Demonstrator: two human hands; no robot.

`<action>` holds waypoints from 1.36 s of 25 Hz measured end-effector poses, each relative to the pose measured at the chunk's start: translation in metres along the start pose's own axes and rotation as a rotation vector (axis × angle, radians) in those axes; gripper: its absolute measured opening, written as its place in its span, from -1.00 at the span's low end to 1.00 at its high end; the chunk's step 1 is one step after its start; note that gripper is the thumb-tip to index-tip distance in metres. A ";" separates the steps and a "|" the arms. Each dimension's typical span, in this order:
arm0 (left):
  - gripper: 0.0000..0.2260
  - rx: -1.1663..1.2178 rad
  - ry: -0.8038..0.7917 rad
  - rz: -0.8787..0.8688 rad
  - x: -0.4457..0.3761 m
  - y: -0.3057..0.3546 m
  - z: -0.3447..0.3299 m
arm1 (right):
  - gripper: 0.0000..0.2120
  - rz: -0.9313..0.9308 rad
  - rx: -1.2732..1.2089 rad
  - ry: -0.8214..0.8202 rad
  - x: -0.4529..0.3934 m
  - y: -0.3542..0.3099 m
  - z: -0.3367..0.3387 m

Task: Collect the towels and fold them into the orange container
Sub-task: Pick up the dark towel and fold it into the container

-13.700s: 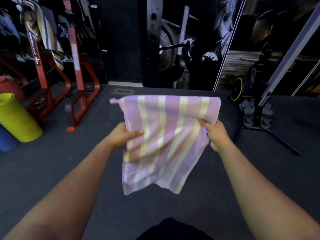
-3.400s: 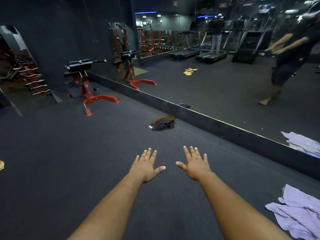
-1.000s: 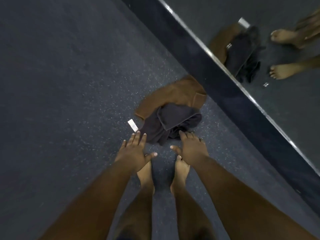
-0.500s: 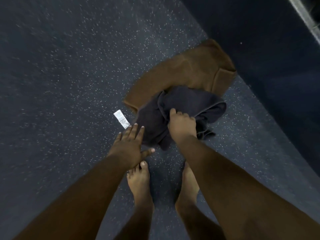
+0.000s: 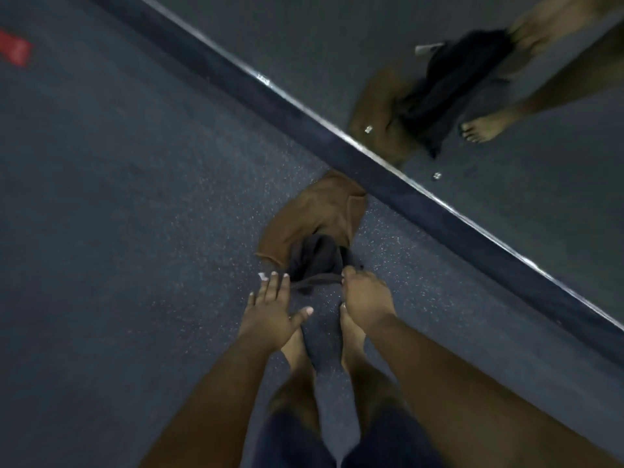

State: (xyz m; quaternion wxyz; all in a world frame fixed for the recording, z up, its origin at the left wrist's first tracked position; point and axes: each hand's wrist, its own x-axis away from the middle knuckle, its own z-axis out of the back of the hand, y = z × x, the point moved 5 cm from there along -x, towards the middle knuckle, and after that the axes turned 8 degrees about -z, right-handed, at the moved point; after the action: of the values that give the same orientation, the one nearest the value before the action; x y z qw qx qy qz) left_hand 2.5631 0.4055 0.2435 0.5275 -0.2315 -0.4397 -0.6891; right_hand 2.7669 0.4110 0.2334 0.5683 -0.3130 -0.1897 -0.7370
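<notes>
Change: since half a second ago the dark towel point(image 5: 315, 261) has been gathered into a bunch and lifted partly off the brown towel point(image 5: 317, 217); the view has pulled back, so the mirror shows again.
Right hand point(image 5: 366, 300): fingers curled round the near edge of the dark towel, gripping it.
Left hand point(image 5: 273, 314): fingers straight and spread, holding nothing; its fingertips are just beside the towel's left edge.
Task meaning: one towel looks collected, judged from the grip; the brown one lies on the floor yet to be picked up. The orange container is not in view.
Surface: dark speckled floor point(image 5: 135, 197), bare feet below the hands.
Room: a wall mirror point(image 5: 506, 204) runs diagonally, its dark base strip touching the brown towel's far corner; both towels and a leg are reflected. A red patch point(image 5: 15, 49) sits far left.
</notes>
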 end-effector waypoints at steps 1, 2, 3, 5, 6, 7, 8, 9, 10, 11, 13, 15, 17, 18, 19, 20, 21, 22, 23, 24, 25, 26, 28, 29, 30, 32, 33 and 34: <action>-0.15 -0.016 0.006 -0.021 0.028 0.022 0.018 | -0.82 -0.037 -0.039 -0.003 0.034 0.007 0.025; -0.15 -0.030 0.017 -0.042 0.050 0.041 0.031 | -0.81 -0.064 -0.065 0.011 0.062 0.012 0.046; -0.16 -0.043 0.029 -0.059 0.072 0.059 0.043 | -0.81 -0.095 -0.092 0.035 0.091 0.016 0.066; -0.16 -0.088 0.036 -0.118 0.116 0.093 0.066 | -0.79 -0.174 -0.156 0.078 0.151 0.028 0.102; -0.16 -0.132 0.033 -0.159 0.133 0.107 0.072 | -0.79 -0.216 -0.190 0.096 0.178 0.033 0.112; -0.16 -0.175 0.030 -0.200 0.145 0.116 0.077 | -0.79 -0.258 -0.222 0.114 0.200 0.038 0.120; -0.16 -0.213 0.022 -0.242 0.155 0.124 0.081 | -0.80 -0.307 -0.264 0.135 0.220 0.044 0.125; -0.16 -0.268 0.008 -0.288 0.166 0.134 0.086 | -0.81 -0.369 -0.321 0.164 0.244 0.051 0.129; -0.15 -0.333 -0.013 -0.334 0.175 0.143 0.091 | -0.84 -0.429 -0.380 0.201 0.267 0.057 0.132; -0.15 -0.405 -0.029 -0.377 0.184 0.152 0.096 | -0.87 -0.487 -0.440 0.241 0.290 0.063 0.133; -0.14 -0.541 -0.047 -0.468 0.201 0.174 0.104 | -0.91 -0.592 -0.546 0.311 0.335 0.072 0.132; -0.14 -0.648 -0.061 -0.557 0.220 0.202 0.102 | -0.94 -0.679 -0.611 0.368 0.380 0.081 0.127; -0.14 -0.739 -0.073 -0.644 0.238 0.232 0.090 | -0.91 -0.779 -0.655 0.422 0.424 0.092 0.116; -0.14 -0.798 -0.082 -0.702 0.253 0.250 0.076 | -0.89 -0.832 -0.683 0.454 0.452 0.100 0.107; -0.13 -0.847 -0.092 -0.751 0.265 0.266 0.063 | -0.87 -0.874 -0.708 0.486 0.478 0.107 0.096; -0.13 -0.880 -0.098 -0.787 0.274 0.278 0.050 | -0.86 -0.907 -0.722 0.511 0.499 0.113 0.086; -0.13 -0.929 -0.106 -0.830 0.289 0.292 0.032 | -0.85 -0.960 -0.747 0.537 0.526 0.120 0.071; -0.13 -0.975 -0.120 -0.871 0.303 0.304 0.012 | -0.84 -1.011 -0.779 0.556 0.554 0.125 0.054; -0.13 -1.009 -0.137 -0.904 0.317 0.314 -0.007 | -0.83 -1.051 -0.812 0.576 0.578 0.129 0.039; -0.13 -1.037 -0.152 -0.936 0.330 0.323 -0.027 | -0.82 -1.084 -0.842 0.597 0.601 0.132 0.023; -0.13 -1.077 -0.164 -0.975 0.348 0.332 -0.052 | -0.80 -1.129 -0.874 0.620 0.630 0.135 0.003; -0.13 -1.114 -0.174 -1.010 0.367 0.340 -0.079 | -0.80 -1.170 -0.901 0.641 0.659 0.138 -0.018; -0.13 -1.171 -0.202 -1.086 0.408 0.355 -0.138 | -0.80 -1.247 -0.942 0.668 0.719 0.143 -0.064; -0.13 -1.194 -0.216 -1.124 0.431 0.361 -0.168 | -0.81 -1.285 -0.960 0.676 0.748 0.145 -0.087; -0.13 -1.215 -0.227 -1.163 0.454 0.365 -0.199 | -0.81 -1.325 -0.977 0.689 0.777 0.147 -0.110; -0.13 -1.259 -0.257 -1.256 0.499 0.373 -0.261 | -0.80 -1.406 -0.999 0.713 0.831 0.148 -0.154; -0.13 -1.278 -0.276 -1.294 0.519 0.377 -0.287 | -0.80 -1.435 -1.001 0.723 0.854 0.149 -0.171; -0.13 -1.307 -0.291 -1.334 0.541 0.380 -0.318 | -0.79 -1.470 -1.009 0.739 0.881 0.148 -0.192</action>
State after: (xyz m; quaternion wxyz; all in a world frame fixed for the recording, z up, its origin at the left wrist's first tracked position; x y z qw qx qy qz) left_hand 2.7802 -0.1699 0.6437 -0.2699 -0.2657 -0.0698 -0.9229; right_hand 2.7219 -0.3862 0.6782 -0.2127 -0.0716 0.1917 -0.9555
